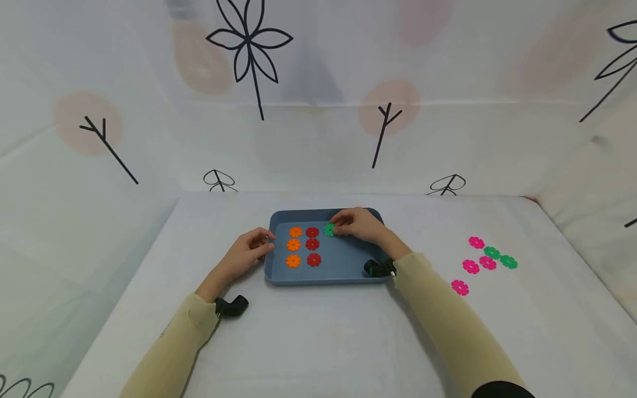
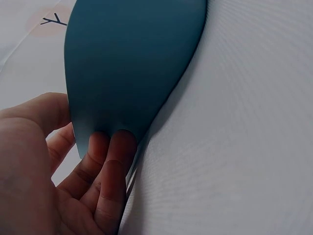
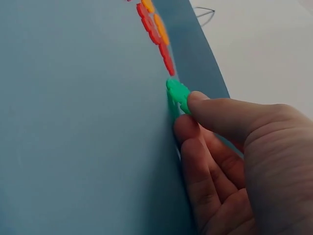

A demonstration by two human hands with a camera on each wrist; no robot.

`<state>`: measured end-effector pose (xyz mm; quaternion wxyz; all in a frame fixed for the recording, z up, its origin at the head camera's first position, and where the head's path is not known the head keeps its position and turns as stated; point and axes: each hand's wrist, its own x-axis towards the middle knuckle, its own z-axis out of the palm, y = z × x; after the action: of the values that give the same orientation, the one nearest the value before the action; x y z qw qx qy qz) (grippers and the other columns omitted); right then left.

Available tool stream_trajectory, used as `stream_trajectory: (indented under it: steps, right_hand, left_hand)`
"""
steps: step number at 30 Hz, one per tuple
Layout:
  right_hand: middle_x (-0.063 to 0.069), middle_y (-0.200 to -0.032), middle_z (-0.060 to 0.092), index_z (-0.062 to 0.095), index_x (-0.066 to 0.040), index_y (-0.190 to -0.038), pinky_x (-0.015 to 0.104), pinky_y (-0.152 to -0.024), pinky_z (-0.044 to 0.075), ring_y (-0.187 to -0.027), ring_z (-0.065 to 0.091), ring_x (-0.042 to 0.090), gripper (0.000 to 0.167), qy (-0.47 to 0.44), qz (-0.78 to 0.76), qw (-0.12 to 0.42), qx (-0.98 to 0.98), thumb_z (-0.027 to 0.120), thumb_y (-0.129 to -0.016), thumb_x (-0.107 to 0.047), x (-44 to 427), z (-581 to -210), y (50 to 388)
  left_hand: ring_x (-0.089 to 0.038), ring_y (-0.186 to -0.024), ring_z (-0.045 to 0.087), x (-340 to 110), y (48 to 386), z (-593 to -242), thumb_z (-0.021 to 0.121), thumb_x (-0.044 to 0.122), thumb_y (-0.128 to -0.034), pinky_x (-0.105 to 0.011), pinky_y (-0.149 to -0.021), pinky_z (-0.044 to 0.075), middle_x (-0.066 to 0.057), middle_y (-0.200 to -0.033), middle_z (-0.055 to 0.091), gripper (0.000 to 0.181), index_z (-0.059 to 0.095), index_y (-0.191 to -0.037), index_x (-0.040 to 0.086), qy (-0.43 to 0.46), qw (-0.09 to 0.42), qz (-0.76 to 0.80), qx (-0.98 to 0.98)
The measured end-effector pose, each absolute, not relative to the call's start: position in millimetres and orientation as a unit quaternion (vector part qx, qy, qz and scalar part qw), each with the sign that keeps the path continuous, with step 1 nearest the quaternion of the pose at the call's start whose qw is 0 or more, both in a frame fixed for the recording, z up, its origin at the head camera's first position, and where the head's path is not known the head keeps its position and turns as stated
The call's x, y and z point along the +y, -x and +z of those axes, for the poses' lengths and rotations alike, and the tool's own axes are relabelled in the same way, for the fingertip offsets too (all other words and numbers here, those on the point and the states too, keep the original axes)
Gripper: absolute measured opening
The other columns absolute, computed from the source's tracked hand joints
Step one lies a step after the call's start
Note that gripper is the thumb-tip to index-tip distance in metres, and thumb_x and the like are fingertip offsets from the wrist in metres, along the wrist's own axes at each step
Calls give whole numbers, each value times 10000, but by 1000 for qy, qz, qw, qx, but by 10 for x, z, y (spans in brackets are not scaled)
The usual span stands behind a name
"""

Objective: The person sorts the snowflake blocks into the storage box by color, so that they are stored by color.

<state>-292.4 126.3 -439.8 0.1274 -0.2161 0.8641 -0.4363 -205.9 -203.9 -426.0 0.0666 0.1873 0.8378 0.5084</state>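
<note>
A blue-grey tray (image 1: 348,264) lies on the white table. On its left side, three orange flower-shaped discs (image 1: 293,245) form a column, with three red ones (image 1: 312,244) in a column beside them. Between thumb and fingers, my right hand (image 1: 359,224) pinches a green flower-shaped disc (image 3: 177,91) at the tray's far side, right of the top red disc. My left hand (image 1: 247,251) holds the tray's left edge. In the left wrist view, its fingertips (image 2: 123,147) press the outer wall of the tray and the thumb lies at the rim.
Right of the tray, several pink flower-shaped discs (image 1: 470,267) and two green ones (image 1: 508,262) lie loose on the table (image 1: 318,337). White cloth walls (image 1: 318,143) with printed drawings stand around the back and sides.
</note>
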Motion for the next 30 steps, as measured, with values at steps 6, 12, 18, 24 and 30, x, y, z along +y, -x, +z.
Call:
stream_trajectory:
  steps: [6, 12, 18, 24, 30]
  right_hand:
    - [70, -1024, 719, 708, -29, -1165, 359, -852, 495, -921, 652, 193, 310, 234, -427, 116, 866, 770, -873, -111, 1272, -4401, 2926]
    - [85, -1102, 713, 707, -35, -1173, 359, -860, 497, -909, 669, 182, 349, 237, -426, 114, 866, 796, -843, -108, 1281, -4414, 2937]
    - [81, -1103, 715, 712, -45, -1160, 349, -848, 489, -892, 664, 182, 331, 248, -427, 108, 863, 796, -849, -118, 1299, -4425, 2941]
    - [61, -1064, 724, 725, -57, -1151, 337, -823, 487, -860, 650, 179, 309, 259, -428, 108, 859, 790, -858, -131, 1314, -4437, 2944]
    - [44, -1042, 728, 737, -61, -1120, 322, -806, 486, -841, 640, 168, 272, 260, -436, 110, 854, 787, -860, -124, 1309, -4438, 2944]
  left_hand:
    - [-381, -719, 528, -2052, 2074, -4276, 615, 110, -996, -262, -602, 434, -127, -878, 562, 261, 604, -1201, -51, -187, 66, 507, 839]
    - [-380, -726, 529, -2048, 2077, -4278, 615, 118, -998, -258, -605, 431, -123, -883, 563, 264, 604, -1206, -44, -184, 68, 507, 839]
    - [-385, -730, 530, -2040, 2072, -4280, 610, 117, -1000, -258, -603, 430, -128, -887, 564, 263, 602, -1206, -46, -185, 68, 508, 838]
    - [-383, -732, 532, -2036, 2078, -4290, 613, 110, -998, -256, -604, 433, -124, -887, 560, 262, 598, -1204, -49, -185, 70, 514, 834]
    - [-372, -727, 528, -2048, 2085, -4305, 614, 105, -995, -260, -601, 427, -106, -881, 562, 254, 598, -1197, -48, -186, 68, 513, 835]
